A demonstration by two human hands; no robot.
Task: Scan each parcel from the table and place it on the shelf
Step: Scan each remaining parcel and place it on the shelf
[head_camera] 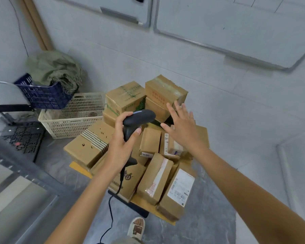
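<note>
Head view looks down on my left hand point(121, 138), fingers curled around the handle of the black scanner point(137, 120), its cable point(111, 208) trailing to the floor. My right hand point(182, 127) hovers with fingers spread, holding nothing, above the heap of cardboard parcels point(155, 180) on the low desk point(79, 169). A cream crate point(72, 118) stands just left of the heap.

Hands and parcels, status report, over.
Left hand grips scanner. Right hand open, hovering over parcels. Nothing picked; no obstruction seen.
</note>
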